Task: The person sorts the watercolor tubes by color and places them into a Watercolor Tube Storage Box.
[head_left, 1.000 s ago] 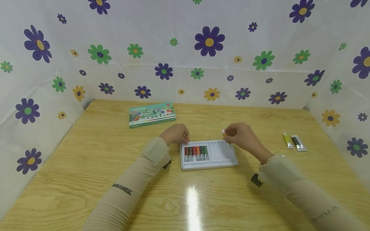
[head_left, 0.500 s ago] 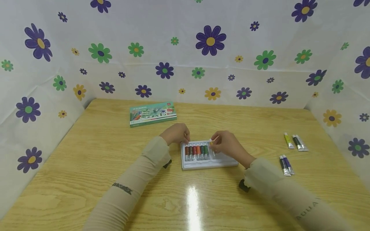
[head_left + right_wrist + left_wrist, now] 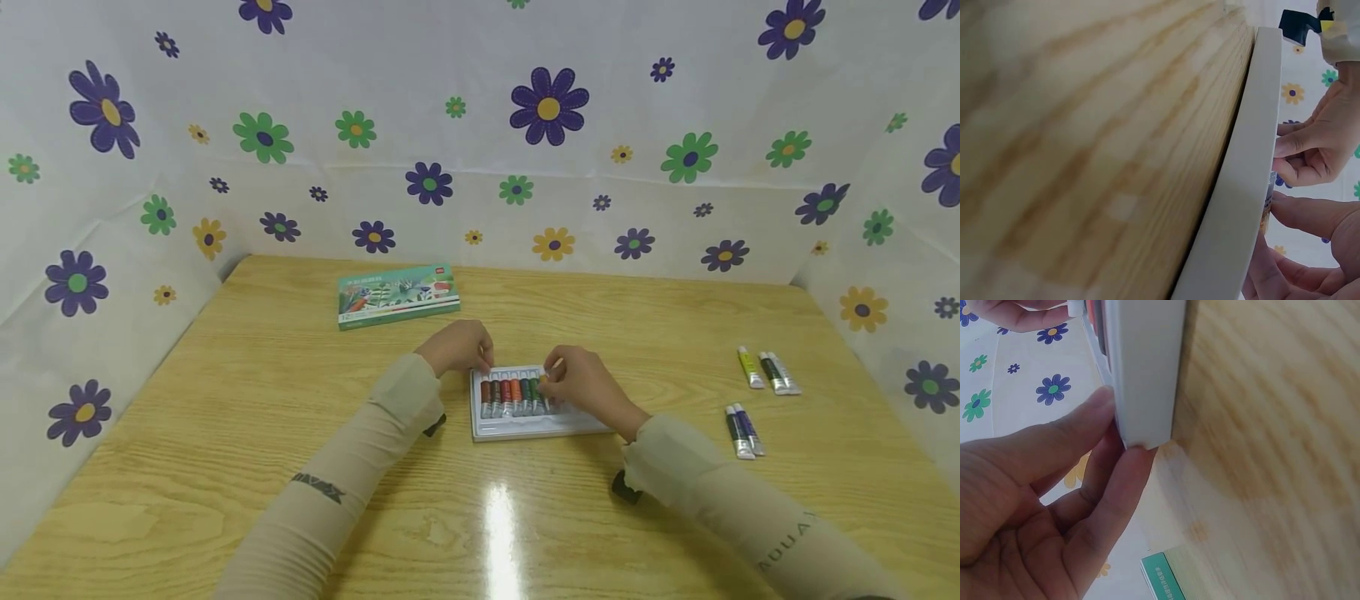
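Observation:
A white plastic tray [image 3: 517, 432] lies on the table between both hands. Several paint tubes [image 3: 515, 392] fill its left part in a row, running from brown through red and orange to green. My left hand [image 3: 457, 346] pinches the tray's far left corner; in the left wrist view, thumb and fingers meet at the tray wall [image 3: 1147, 369]. Over the tray's middle, my right hand [image 3: 585, 387] pinches an orange-yellow paint tube [image 3: 544, 379] beside the green one. The right wrist view shows this tube low behind the tray's edge [image 3: 1241, 162], partly hidden by the fingers.
A green paint box [image 3: 397, 296] lies at the back left. On the right are a yellow tube [image 3: 750, 367], a dark tube [image 3: 770, 371] with a silvery one beside it, and, nearer, a dark tube [image 3: 738, 433] against a purple tube [image 3: 749, 429]. A flowered cloth stands behind.
My right hand has moved left from the tray's far right edge, bringing the orange-yellow tube down beside the green one. The left hand has stayed at the corner.

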The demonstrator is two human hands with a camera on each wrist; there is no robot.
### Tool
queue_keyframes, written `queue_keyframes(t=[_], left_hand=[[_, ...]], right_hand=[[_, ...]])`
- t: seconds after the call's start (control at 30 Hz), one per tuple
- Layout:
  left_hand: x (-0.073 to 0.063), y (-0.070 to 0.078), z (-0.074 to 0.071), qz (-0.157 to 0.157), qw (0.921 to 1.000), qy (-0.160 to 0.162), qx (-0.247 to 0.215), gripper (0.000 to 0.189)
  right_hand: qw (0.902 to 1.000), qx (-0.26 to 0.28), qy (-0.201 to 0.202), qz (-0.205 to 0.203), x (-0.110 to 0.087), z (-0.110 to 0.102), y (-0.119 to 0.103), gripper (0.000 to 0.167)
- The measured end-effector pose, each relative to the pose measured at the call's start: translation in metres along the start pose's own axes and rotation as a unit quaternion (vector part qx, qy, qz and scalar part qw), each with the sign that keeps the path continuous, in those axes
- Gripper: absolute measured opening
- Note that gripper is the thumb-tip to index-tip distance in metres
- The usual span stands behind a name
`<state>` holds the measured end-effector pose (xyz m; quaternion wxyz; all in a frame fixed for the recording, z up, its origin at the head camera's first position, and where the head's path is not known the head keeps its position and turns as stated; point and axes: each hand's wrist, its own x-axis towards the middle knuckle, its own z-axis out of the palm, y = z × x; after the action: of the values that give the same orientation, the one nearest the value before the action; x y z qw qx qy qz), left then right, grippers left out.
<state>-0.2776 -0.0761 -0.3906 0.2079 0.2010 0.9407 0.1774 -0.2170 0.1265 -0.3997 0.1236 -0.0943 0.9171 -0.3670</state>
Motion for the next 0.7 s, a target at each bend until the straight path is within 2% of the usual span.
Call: queue_keyframes(t=[0.33, 0.57, 0.7], left_hand=[[-0.0007, 0.0002, -0.0003, -0.004, 0.9998, -0.002, -0.017, 0.004], [-0.0001, -0.0005, -0.0001, -0.002, 0.9998, -0.001, -0.020, 0.004], [-0.0005, -0.0005, 0.0010, 0.006, 0.9998, 0.004, -0.019, 0.004]], right_hand=[[0.9992, -0.039, -0.002, -0.004, -0.0014, -0.0030, 0.0013, 0.026], [0.9961, -0.075, 0.005, -0.045, -0.0050, -0.0087, -0.0007, 0.022], [0.9949, -0.084, -0.005, -0.056, -0.0065, -0.0086, -0.0035, 0.026]])
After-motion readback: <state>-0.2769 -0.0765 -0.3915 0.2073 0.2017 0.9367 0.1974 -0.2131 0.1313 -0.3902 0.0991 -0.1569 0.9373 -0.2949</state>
